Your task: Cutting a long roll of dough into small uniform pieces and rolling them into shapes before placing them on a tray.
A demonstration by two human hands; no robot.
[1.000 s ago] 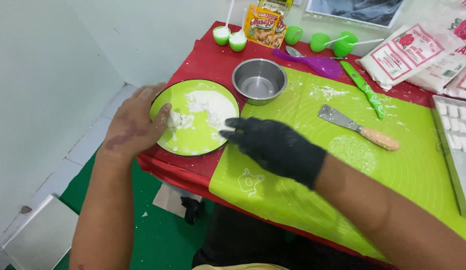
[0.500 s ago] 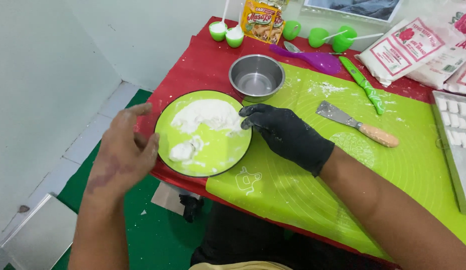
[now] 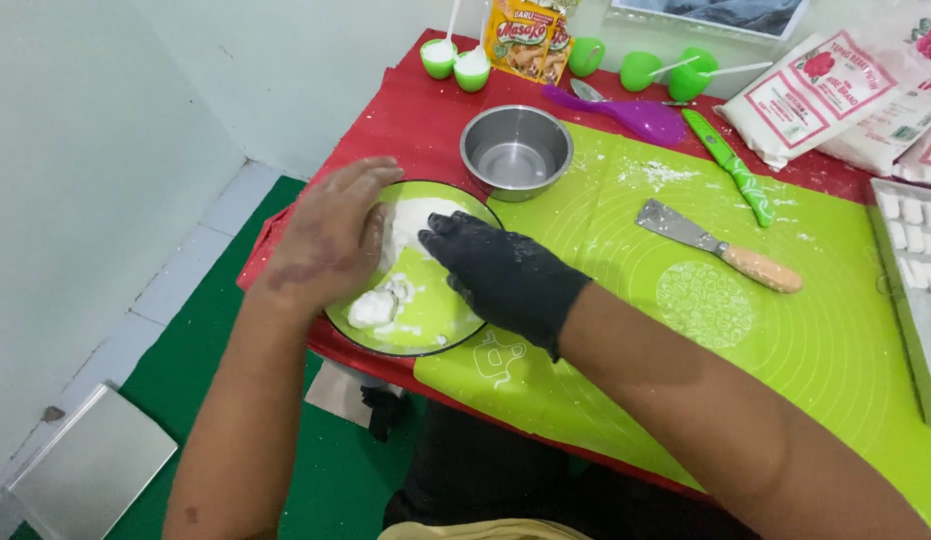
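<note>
Step in hand looked like gathering flour on green plate (image 3: 455, 325) at table edge. Left hand (image 3: 330, 240) bare, open, cupped over plate rim; right hand (image 3: 500, 275) gloved, fingers spread, pressing white flour (image 3: 415, 215). Dough lump (image 3: 373, 308) beside. Next likely needs firm grip on plate.

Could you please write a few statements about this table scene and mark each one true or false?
1. The right hand wears a black glove. True.
2. The left hand wears a glove too. False: it is bare.
3. Both hands are over the green plate, which holds white flour. True.
4. The metal bowl is full of flour. False: it looks empty.
5. The scraper lies on the green mat, untouched. True.
6. The purple spoon is in the right hand. False: it lies on the table near the bowl.
</note>
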